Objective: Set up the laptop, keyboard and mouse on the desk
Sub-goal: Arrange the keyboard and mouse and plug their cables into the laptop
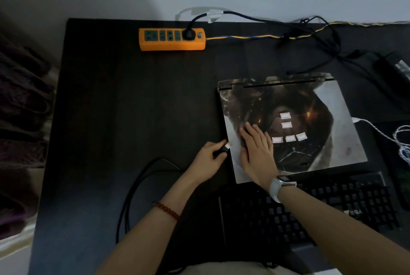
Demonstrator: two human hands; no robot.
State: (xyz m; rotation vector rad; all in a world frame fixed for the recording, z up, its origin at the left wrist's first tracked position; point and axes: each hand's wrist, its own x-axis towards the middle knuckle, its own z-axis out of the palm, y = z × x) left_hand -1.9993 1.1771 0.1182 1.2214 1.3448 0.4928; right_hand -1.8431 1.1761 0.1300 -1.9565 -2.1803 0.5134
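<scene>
Dark desk (111, 119) has loads of open room on the left. Closed laptop (310, 101) sits right, keyboard (332, 206) at the near edge. Right hand (257, 152) lies flat on the lid; left hand (208, 161) pinches a plug (223, 150) against the laptop's left edge. Stickers unreadable.

dark desk (124, 101) filling most of the frame. closed laptop (310, 119) right of centre, lid covered by a dark printed skin with small white stickers. right hand (257, 152) flat on the lid's lower left part, white watch on the wrist. left hand (207, 160) just left of the laptop's edge, pinching a usb plug (224, 150) at that edge. black cable (137, 186) looping at lower centre-left. black keyboard (321, 203) at lower right. orange power strip (172, 38) at upper centre, one black plug in it.
</scene>
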